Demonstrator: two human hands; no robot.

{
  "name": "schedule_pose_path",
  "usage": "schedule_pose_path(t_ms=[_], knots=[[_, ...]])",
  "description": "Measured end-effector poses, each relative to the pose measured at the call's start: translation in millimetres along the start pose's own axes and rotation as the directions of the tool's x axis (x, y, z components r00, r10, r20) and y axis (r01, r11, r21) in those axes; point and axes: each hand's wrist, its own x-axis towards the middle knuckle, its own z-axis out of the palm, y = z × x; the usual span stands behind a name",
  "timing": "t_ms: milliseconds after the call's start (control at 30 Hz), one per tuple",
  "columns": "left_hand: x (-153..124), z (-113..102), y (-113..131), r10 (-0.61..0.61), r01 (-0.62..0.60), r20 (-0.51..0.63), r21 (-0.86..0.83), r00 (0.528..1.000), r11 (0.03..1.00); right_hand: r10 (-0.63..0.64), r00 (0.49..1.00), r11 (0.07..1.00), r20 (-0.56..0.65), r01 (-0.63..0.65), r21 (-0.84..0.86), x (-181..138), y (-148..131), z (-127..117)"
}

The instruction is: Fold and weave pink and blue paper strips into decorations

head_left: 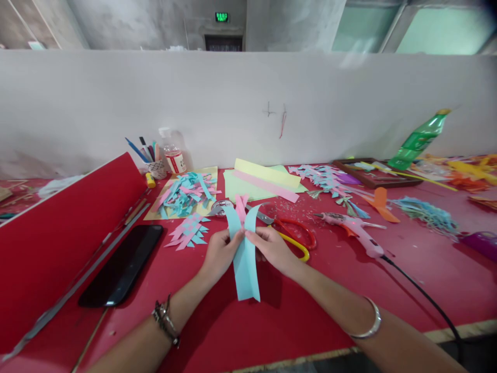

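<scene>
Both hands meet at the middle of a light-blue paper strip [245, 277]. My left hand [222, 248] pinches it from the left, my right hand [274, 247] from the right, thumbs close together. The strip splits into two curling ends above the thumbs, and a pink paper piece [241, 207] pokes up between them. The strip's lower end hangs down, creased lengthwise. Scissors with red and yellow handles [305, 235] lie behind my right hand. A woven pink and blue paper piece [189, 231] rests left of my left hand.
Cut paper strips [186, 194] are heaped behind on the left, beside yellow and green sheets [267, 178]. A black phone [122, 267] lies at left, near an upright red board [70, 233]. At right are a pink glue gun [355, 231] with its cord and a tilted green bottle [419, 140].
</scene>
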Motion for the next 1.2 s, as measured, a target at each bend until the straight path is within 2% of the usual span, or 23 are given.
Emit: schedule_pose_path(t_ms=[67, 300, 500, 600, 700, 867, 967, 1033, 1067, 1100, 1133, 1167, 1200], knots=[[-0.7, -0.2, 0.6, 0.009, -0.010, -0.029, -0.003, 1.000, 1.000, 0.011, 0.999, 1.000, 0.032, -0.011, 0.003, -0.2, 0.4, 0.9], [-2.0, 1.2, 1.5, -0.037, 0.032, -0.105, -0.048, 0.994, 0.998, 0.040, 0.999, 0.999, -0.019, -0.040, -0.002, 1.2, 3.6, 3.0], [-1.5, 2.0, -0.1, -0.021, 0.026, 0.097, -0.046, 0.995, 0.999, -0.007, 0.995, 1.000, -0.098, 0.010, 0.030, 1.7, 1.6, 0.6], [-0.3, 0.6, -3.0, 0.004, -0.006, 0.047, 0.041, 0.999, 0.999, 0.012, 0.999, 0.999, -0.039, -0.011, 0.032, 0.7, 1.4, 0.6], [-0.2, 0.0, -3.8, -0.008, 0.007, 0.044, 0.029, 0.999, 1.000, 0.025, 1.000, 0.999, 0.009, -0.025, 0.024, -0.3, 3.0, 1.7], [-1.8, 3.6, -2.0, -0.034, 0.034, 0.054, -0.012, 0.998, 0.999, 0.037, 0.999, 0.998, -0.012, -0.037, 0.048, 0.7, 6.4, 2.8], [2.4, -6.0, 2.4, 0.076, -0.082, 0.060, 0.100, 0.995, 0.992, 0.035, 0.997, 0.997, -0.065, -0.031, 0.065, 3.0, 7.2, 1.3], [9.1, -24.4, 6.6, 0.215, -0.215, 0.028, 0.270, 0.976, 0.939, 0.012, 0.992, 0.998, -0.122, -0.004, 0.060, 4.9, 7.5, -0.6], [13.4, -36.9, 8.1, 0.269, -0.234, -0.035, 0.395, 0.962, 0.888, 0.003, 0.989, 0.999, -0.145, 0.004, 0.050, 5.8, 7.8, -1.5], [18.0, -50.9, 8.8, 0.303, -0.209, -0.077, 0.563, 0.950, 0.799, 0.001, 0.987, 0.999, -0.159, 0.005, 0.041, 6.6, 8.0, -2.2], [22.7, -65.4, 8.1, 0.311, -0.145, -0.091, 0.740, 0.946, 0.657, 0.007, 0.987, 0.999, -0.163, -0.002, 0.032, 7.2, 8.4, -2.8], [27.3, -79.4, 6.0, 0.311, -0.057, -0.121, 0.860, 0.943, 0.506, 0.014, 0.987, 1.000, -0.162, -0.010, 0.026, 7.6, 8.7, -3.2], [31.5, -92.1, 2.4, 0.260, 0.004, -0.109, 0.926, 0.960, 0.377, 0.016, 0.987, 1.000, -0.160, -0.013, 0.021, 7.8, 9.0, -3.4]])
